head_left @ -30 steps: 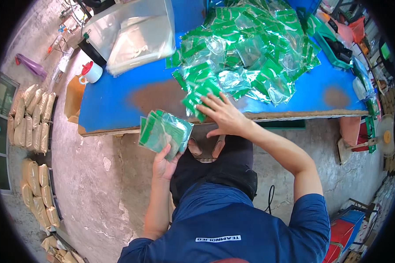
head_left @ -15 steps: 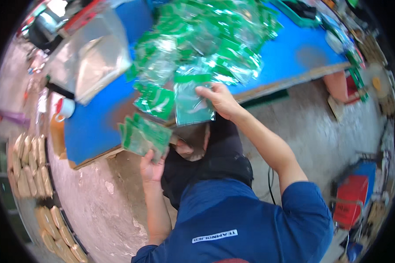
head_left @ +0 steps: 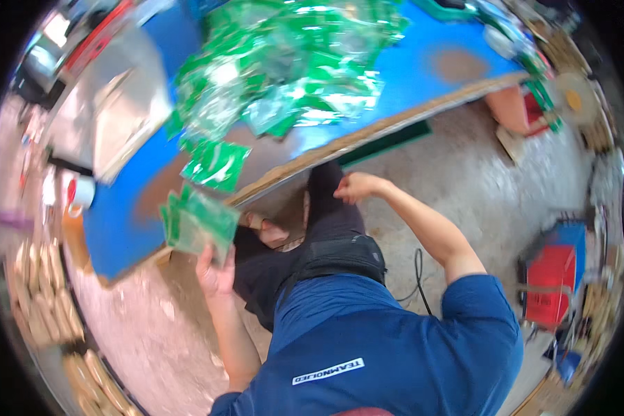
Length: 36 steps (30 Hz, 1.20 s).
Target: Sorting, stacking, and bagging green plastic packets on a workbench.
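My left hand (head_left: 216, 269) grips a fanned bunch of green-and-clear plastic packets (head_left: 202, 223) by its lower end, just off the table's near edge. Over my right thigh, beyond the table edge, is my right hand (head_left: 359, 187), its fingers curled together with no packet visible in them. A large loose heap of similar green packets (head_left: 284, 62) covers the far middle of the blue table (head_left: 121, 232). One green packet (head_left: 218, 165) lies at the heap's near-left corner, close to the held bunch. Motion blurs the held packets' details.
Left of the heap lies a large clear plastic bag (head_left: 128, 114). A white-and-red tape roll (head_left: 82, 192) sits at the table's left edge. Brown wrapped bundles (head_left: 45, 291) are stacked at left. Right of me are a red box (head_left: 553, 288) and a black cable (head_left: 417, 270) on the floor.
My right hand has come down and away from the heap, and the clear-and-green packet it held is out of its fingers. My left hand still holds its bunch. The whole view has shifted.
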Each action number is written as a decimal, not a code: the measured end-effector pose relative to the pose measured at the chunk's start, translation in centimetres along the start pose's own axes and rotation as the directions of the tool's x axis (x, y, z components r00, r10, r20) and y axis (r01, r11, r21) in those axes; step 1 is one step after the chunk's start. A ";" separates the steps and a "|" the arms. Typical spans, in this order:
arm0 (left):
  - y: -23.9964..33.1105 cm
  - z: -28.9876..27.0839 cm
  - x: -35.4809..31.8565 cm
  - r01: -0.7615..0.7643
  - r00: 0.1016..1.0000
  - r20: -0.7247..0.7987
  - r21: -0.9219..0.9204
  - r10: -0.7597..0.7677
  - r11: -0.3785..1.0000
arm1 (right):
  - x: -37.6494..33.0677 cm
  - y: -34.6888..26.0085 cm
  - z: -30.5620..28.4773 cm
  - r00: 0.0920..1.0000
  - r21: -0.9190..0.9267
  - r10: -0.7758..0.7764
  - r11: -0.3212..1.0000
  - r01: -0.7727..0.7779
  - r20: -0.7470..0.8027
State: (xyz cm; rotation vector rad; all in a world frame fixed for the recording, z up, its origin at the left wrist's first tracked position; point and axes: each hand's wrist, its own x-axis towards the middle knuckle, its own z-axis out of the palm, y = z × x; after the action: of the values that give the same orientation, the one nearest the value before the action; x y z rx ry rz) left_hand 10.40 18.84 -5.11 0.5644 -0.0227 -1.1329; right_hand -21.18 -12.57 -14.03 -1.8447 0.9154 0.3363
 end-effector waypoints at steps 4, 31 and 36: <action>-1.5 2.4 0.1 -0.034 0.997 -0.065 0.053 0.038 0.998 | -8.8 -18.1 0.4 0.878 0.126 -0.479 0.870 0.477 -0.016; -3.3 2.7 -1.9 -0.108 0.993 -0.042 0.114 0.114 0.988 | -1.6 -22.4 2.2 0.510 -0.764 -0.820 0.498 0.410 -0.260; -4.7 3.2 0.6 -0.082 0.991 -0.106 0.043 0.087 0.996 | -1.0 -22.3 1.4 0.560 -0.160 -0.827 0.548 0.821 0.042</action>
State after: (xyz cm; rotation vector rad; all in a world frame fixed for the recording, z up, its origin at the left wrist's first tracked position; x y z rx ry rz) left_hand 5.70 15.62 -4.57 0.6530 0.0247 -1.0200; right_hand -5.60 -6.29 0.69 -2.2190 -0.0650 -0.2415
